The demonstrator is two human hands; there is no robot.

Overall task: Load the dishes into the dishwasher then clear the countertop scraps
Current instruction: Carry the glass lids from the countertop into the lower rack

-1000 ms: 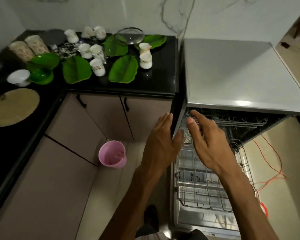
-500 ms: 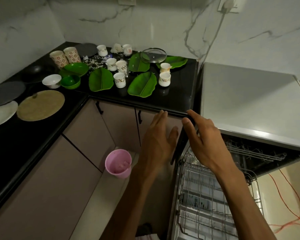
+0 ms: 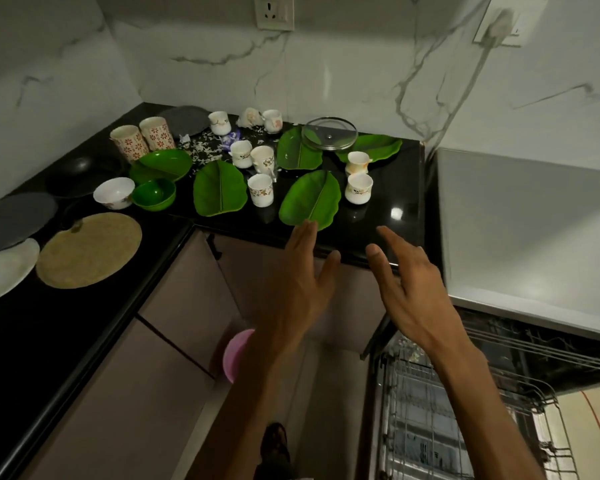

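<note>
1. Two bare hands up in front of the counter, both empty. The left hand (image 3: 300, 282) has its fingers straight and loosely spread, fingertips right at the near edge of the closest leaf plate (image 3: 310, 199), though contact can't be made out. The right hand (image 3: 409, 289) is relaxed too, fingers apart, hovering over the front edge of the black countertop (image 3: 395, 216), gripping nothing.
2. Dishes all sit on that countertop. Beyond the closest leaf plate there's a second leaf plate (image 3: 219, 192) to its left, plus two more green leaf plates further back with a glass lid (image 3: 329, 134) resting across them.
3. White patterned cups are scattered between the plates: one cup (image 3: 261, 189) stands between the two front leaf plates, two cups (image 3: 358, 174) stand one behind the other on the right, and a few more sit toward the back wall.
4. Over on the left: a green bowl (image 3: 154, 194) touching a white bowl (image 3: 114, 192), a green dish behind them, and two tall floral tumblers (image 3: 142, 140) side by side.
5. Scraps (image 3: 205, 150) look like white bits spread on the counter near the back cups.
6. The dishwasher (image 3: 520, 216) is just right of the counter, its wire rack (image 3: 426, 420) pulled out below the right forearm.
7. Down on the floor there's a pink bucket (image 3: 236, 355), half hidden by the left arm.
</note>
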